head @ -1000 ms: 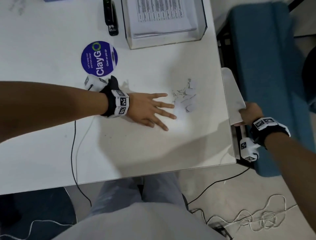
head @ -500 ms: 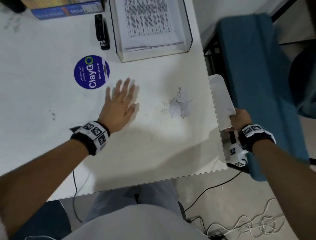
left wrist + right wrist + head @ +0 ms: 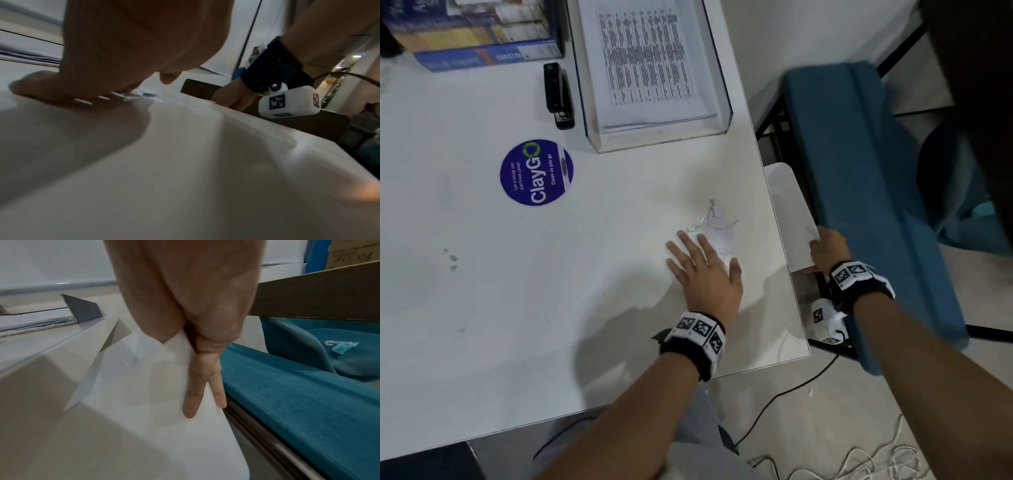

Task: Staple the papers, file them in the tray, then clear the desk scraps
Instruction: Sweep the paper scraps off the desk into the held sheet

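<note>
Item, far left: books (image 3: 479,37) lying stacked at the desk's back edge; a round blue sticker (image 3: 537,172) sitting on the desk (image 3: 482,308) in front of them. Item: black stapler (image 3: 558,96) resting idle just beside the tray (image 3: 726,116), which is holding the printed papers (image 3: 647,65), so stapling and filing appear finished. Item, centre-right: paper scraps (image 3: 717,228) lying in a loose heap near the desk's right edge. Item: left hand (image 3: 705,270) lying flat, fingers straight and gripping nothing, fingertips touching the heap's near side. Item, right: right hand (image 3: 825,250) pinching a white sheet (image 3: 789,212), thumb above and fingers below, holding it just beside the desk edge as a catcher. Step in hand, by judgement: clearing scraps. Next move is calling for a flat rightward sweep, keeping the sheet snug under the edge lest light pieces fall to the floor.
</note>
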Tool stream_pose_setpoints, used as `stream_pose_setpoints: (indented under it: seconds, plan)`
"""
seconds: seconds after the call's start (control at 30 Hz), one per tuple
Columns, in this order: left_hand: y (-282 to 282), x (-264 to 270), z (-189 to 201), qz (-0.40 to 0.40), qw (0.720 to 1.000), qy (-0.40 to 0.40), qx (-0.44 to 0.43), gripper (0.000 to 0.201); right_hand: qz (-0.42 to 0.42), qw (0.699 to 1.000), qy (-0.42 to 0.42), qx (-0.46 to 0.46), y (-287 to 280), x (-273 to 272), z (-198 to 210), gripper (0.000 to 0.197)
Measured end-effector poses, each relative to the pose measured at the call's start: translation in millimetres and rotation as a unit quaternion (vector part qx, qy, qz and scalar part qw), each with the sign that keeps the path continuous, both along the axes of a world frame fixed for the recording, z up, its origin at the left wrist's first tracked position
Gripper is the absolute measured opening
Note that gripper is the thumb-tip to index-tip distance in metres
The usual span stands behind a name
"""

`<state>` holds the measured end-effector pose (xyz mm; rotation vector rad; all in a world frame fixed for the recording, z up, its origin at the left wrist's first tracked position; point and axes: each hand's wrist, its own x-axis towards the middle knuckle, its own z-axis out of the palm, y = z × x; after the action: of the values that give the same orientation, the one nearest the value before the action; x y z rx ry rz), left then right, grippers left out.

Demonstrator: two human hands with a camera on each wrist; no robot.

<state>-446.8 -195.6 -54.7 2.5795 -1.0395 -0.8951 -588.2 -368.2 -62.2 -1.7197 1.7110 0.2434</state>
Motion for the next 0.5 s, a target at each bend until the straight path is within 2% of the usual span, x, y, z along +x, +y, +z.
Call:
stream_pose_setpoints:
  seconds: [0.13, 0.33, 0.5]
  plan:
    - [-14.2, -7.5, -2.1, 0.005, 1.0, 0.009, 0.004, 0.085, 0.017, 1.0, 0.004, -0.015, -1.2, -2.1, 2.6, 0.036]
    - [-5.9, 5.4, -9.9, -0.001, 0.998, -0.011, -0.061, 0.08, 0.012, 1.0, 0.011, -0.001, -6.6, -9.1, 5.6, 0.038]
    - [-31.7, -4.9, -10.4, -0.062, 0.996, -0.013, -0.067, 0.08, 0.033, 0.999, 0.027, -0.001, -10.7, -10.1, 6.6, 0.039]
